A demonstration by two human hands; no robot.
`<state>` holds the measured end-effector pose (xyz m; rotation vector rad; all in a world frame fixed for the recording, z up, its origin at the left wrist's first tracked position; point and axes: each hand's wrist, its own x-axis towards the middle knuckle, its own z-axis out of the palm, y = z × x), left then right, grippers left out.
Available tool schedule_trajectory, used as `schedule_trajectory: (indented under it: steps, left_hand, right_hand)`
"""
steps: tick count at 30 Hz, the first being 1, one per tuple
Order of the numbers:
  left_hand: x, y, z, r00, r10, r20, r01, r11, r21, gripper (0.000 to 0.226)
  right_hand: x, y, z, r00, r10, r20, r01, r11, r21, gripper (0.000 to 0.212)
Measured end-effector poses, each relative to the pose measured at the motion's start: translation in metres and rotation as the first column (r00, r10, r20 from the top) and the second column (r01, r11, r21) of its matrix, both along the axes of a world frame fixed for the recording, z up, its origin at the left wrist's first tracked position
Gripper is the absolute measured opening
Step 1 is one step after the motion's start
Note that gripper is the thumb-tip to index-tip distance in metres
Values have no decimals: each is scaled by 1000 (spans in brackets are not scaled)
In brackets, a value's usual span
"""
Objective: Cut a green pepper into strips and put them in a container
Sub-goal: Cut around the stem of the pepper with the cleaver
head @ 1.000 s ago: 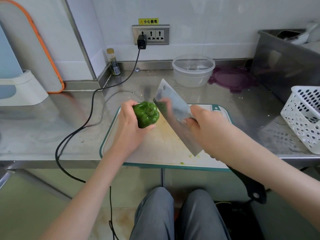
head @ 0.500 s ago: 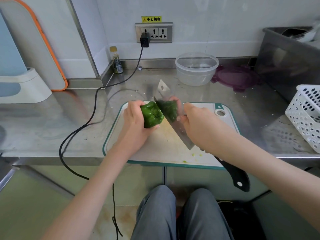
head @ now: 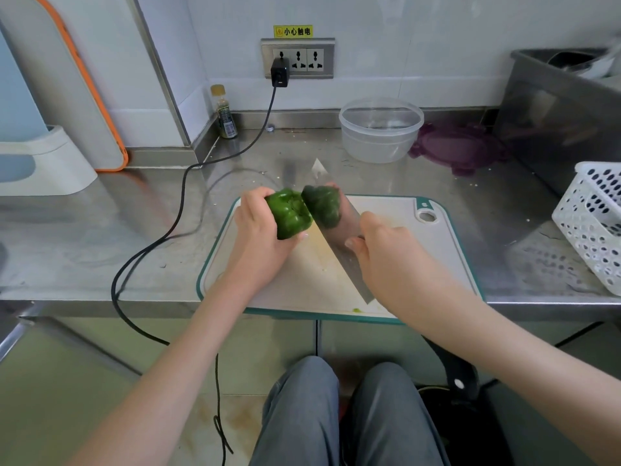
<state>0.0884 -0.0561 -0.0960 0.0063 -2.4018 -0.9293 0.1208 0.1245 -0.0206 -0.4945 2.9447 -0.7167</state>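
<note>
A whole green pepper (head: 289,213) stands on the far left part of the white cutting board (head: 447,250). My left hand (head: 258,237) grips the pepper from its left side. My right hand (head: 386,253) holds a steel cleaver (head: 339,243) near the base of the blade, and the knife's black handle is hidden under my forearm. The blade stands against the pepper's right side and mirrors it. A clear plastic container (head: 380,129) sits behind the board near the wall, with nothing in it.
A purple lid (head: 460,146) lies right of the container. A white perforated basket (head: 594,223) and a steel bin (head: 564,119) stand at the right. A black cable (head: 183,203) runs from the wall socket (head: 297,58) across the steel counter. A small bottle (head: 225,112) stands in the corner.
The cleaver came down from a raised, tilted position to stand against the pepper's right side. My left hand turned the pepper slightly and kept its hold.
</note>
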Motion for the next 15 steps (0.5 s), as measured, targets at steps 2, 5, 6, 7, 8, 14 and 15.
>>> schedule_trajectory:
  steps: [2, 5, 6, 7, 8, 14, 15]
  left_hand:
    - [0, 0, 0, 1000, 8, 0, -8, 1000, -1, 74]
    - [-2, -1, -2, 1000, -13, 2, 13, 1000, -28, 73]
    - [-3, -2, -3, 1000, -16, -1, 15, 999, -52, 72]
    - [-3, -2, -3, 1000, -6, -1, 6, 998, -68, 72]
    - [-3, -1, -3, 1000, 7, 2, -7, 997, -76, 72]
    - [-3, 0, -3, 1000, 13, -16, -15, 989, -144, 69]
    - [-3, 0, -3, 1000, 22, -18, -24, 990, -136, 69]
  right_hand:
    - [-2, -3, 2, 1000, 10, -24, -11, 1000, -16, 15]
    - [-3, -2, -2, 1000, 7, -25, -7, 1000, -3, 16]
    - [-5, -4, -3, 1000, 8, -27, -8, 1000, -8, 16]
    - [-8, -6, -4, 999, 11, -32, -11, 1000, -20, 15]
    - [-10, -8, -4, 999, 10, -36, -12, 999, -35, 13]
    - [-14, -5, -13, 1000, 3, -17, -4, 998, -66, 12]
    - [-18, -8, -11, 1000, 4, -22, -6, 996, -94, 11]
